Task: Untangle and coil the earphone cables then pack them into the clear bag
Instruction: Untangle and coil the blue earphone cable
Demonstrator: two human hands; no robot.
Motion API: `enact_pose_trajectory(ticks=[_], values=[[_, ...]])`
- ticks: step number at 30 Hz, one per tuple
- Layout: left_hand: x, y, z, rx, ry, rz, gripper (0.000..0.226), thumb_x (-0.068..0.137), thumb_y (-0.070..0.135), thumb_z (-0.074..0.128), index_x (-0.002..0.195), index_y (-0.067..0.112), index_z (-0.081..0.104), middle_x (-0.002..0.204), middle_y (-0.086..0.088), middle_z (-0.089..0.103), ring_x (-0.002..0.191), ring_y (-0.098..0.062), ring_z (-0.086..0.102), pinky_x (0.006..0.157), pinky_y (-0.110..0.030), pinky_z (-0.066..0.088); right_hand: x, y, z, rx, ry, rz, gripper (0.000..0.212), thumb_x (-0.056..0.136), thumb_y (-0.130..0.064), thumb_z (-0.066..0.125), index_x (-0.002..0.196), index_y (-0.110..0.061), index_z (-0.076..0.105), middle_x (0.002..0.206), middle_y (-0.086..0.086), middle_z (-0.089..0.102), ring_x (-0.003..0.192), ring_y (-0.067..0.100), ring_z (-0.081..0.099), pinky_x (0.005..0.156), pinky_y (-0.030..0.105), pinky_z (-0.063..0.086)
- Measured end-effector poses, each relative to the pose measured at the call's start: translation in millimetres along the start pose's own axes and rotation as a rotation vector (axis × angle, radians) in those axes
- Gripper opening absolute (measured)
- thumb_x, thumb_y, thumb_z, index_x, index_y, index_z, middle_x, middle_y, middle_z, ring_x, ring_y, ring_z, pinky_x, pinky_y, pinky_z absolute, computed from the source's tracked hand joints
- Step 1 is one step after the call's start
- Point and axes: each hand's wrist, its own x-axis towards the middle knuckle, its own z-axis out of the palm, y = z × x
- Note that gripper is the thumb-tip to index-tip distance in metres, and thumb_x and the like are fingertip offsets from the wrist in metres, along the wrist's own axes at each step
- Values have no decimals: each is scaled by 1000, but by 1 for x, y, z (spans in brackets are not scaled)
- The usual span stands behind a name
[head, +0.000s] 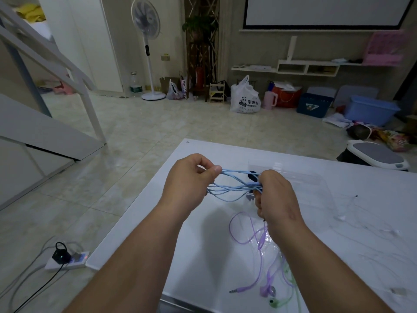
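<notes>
White table — left hand and right hand grip blue cable loops.

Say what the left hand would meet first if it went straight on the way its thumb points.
Probably the right hand, which grips the other end of the light blue earphone cable that the left hand pinches; depth looks similar.

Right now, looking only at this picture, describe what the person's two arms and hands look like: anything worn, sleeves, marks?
Both are bare. The left hand and right hand wear no gloves, and no ring shows on the fingers in view. The left forearm and right forearm carry no sleeve, watch or band down to the picture's edge.
</notes>
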Motion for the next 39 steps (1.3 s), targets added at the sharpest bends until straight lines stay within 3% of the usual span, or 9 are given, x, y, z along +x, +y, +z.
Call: enact_pose_trajectory(ticks=[6, 10, 14, 17, 24, 29, 32, 36, 39], values=[[1, 0, -2, -108, -52, 10, 14, 89, 18, 66, 76, 14, 65, 64, -2, 63, 44, -11, 52, 46, -25, 43, -4, -8, -1, 39, -107, 170, 13, 81, -20, 47, 74, -16, 58, 64, 1, 49, 49, 12, 35, 47, 25, 26], [1, -1, -3, -41, -55, 38, 13, 89, 22, 65, 77, 17, 67, 64, 3, 63, 51, -10, 50, 51, -23, 42, -3, -6, -1, -48, -153, 88, 24, 81, -16, 50, 58, -23, 54, 63, -4, 45, 53, 12, 35, 49, 25, 29], [2, -2, -4, -20, -48, 53, 15, 89, 26, 65, 76, 21, 65, 65, 3, 64, 49, -5, 46, 54, -25, 37, -7, -4, -1, -39, -175, 24, 27, 92, -24, 57, 81, 0, 53, 65, 6, 58, 48, 9, 45, 41, 18, 33], [4, -3, -7, -42, -67, 24, 15, 88, 23, 66, 75, 19, 64, 66, 0, 63, 49, -12, 45, 50, -25, 36, -9, -5, 0, -37, -231, -1, 13, 96, -19, 53, 88, -9, 58, 67, 8, 69, 40, 4, 47, 38, 16, 32], [5, -9, -21, -146, -373, -186, 13, 91, -1, 58, 86, 9, 67, 70, -8, 60, 58, -17, 56, 55, -26, 50, -7, -4, -3, -159, -259, -2, 22, 96, -15, 52, 85, -15, 71, 56, -4, 54, 45, 7, 49, 38, 11, 32], [6, -12, -24, 120, -330, -118, 10, 90, 9, 61, 85, 16, 67, 73, -2, 65, 52, -14, 49, 46, -23, 39, -11, -11, -5, -78, -381, 114, 24, 91, -6, 46, 75, -8, 65, 45, -4, 38, 35, 6, 30, 36, 18, 21], [7, -14, -21, 140, -273, -84, 11, 91, 8, 59, 84, 13, 66, 73, -4, 63, 52, -15, 48, 45, -23, 42, -13, -13, -5, -78, -510, 231, 27, 89, -20, 45, 71, -12, 64, 48, 1, 31, 43, 12, 21, 47, 23, 14], [9, -13, -20, 46, -206, -36, 15, 90, 2, 59, 81, 9, 69, 69, -6, 62, 52, -14, 54, 52, -26, 52, -16, -4, -7, -224, -640, 104, 47, 96, -49, 45, 90, -8, 68, 50, -6, 37, 46, 12, 27, 47, 25, 20], [8, -12, -18, 24, -189, -15, 18, 90, -1, 58, 81, 10, 70, 70, -5, 63, 55, -15, 58, 58, -28, 56, -17, 0, -8, -392, -689, 16, 38, 96, -48, 48, 88, -16, 66, 53, -10, 43, 46, 8, 34, 47, 23, 29]])
